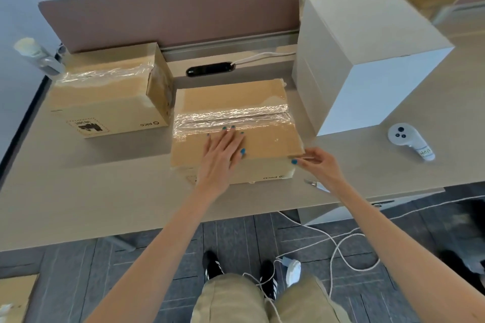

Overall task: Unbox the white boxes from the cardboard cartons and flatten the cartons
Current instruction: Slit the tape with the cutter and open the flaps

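While the left grip (223, 155) lies flat on the taped brown cardboard carton (270, 141), maybe to hold it still on the pale surface (105, 191), the right grip (319, 165) pinches its flap corner, likely to pull it up. A big white box (367, 47) stands beyond the right grip.

Brown cardboard cartons sealed with clear tape: two on the desk, the left carton (105, 102) and the centre carton (262, 139).
Large white cardboard box (367, 60): one block at right; single box or stack, unclear.
White handheld controller (409, 143): one.
Black oval desk socket (210, 69): one.
Wearer's hands: two, left hand (223, 149) and right hand (321, 165).
Black white-striped shoes: two, left shoe (212, 265) and right shoe (267, 278).
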A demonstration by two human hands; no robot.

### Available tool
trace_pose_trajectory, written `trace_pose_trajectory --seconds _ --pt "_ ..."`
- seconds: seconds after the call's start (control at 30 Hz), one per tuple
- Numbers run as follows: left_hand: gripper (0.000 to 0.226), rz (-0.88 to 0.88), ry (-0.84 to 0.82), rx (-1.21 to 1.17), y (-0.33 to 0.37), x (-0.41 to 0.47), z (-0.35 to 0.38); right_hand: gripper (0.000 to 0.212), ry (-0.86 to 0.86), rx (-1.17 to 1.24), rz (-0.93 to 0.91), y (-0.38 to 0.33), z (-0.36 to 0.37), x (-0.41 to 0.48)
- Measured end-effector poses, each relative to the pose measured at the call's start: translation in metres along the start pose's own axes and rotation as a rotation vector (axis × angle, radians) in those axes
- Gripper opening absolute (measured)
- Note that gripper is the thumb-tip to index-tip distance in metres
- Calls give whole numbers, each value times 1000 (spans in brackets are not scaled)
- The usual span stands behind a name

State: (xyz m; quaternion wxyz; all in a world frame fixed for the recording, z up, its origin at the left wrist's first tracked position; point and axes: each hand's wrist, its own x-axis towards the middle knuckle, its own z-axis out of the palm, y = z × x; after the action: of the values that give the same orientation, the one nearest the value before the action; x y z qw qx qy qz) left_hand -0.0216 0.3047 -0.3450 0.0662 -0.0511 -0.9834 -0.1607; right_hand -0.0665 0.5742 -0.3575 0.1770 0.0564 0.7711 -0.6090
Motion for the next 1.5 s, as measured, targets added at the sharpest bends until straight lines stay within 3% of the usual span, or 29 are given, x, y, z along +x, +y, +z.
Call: trace_pose_trajectory --seconds 0.27,0.47,0.67,0.9,1.13,1.33,1.5 --pt "63 22 -91 44 33 39 19 33 -1 -936 -17 60 -22 -11" --pt "56 29 -49 82 34 37 25 28 111 -1126 -120 88 -26 -9" --pt "57 26 -36 76 36 38 24 18 98 -1028 -157 93 -23 2" --pt "46 10 15 50 37 60 17 10 126 -666 -174 49 -4 28" --pt "56 3 -127 61 31 89 21 8 218 -283 -151 -18 0 64" --pt "70 -32 -204 85 24 89 18 7 204 -243 -82 -40 -2 79" --pt "68 -34 -183 112 23 87 21 10 222 -252 -72 -42 -5 85"
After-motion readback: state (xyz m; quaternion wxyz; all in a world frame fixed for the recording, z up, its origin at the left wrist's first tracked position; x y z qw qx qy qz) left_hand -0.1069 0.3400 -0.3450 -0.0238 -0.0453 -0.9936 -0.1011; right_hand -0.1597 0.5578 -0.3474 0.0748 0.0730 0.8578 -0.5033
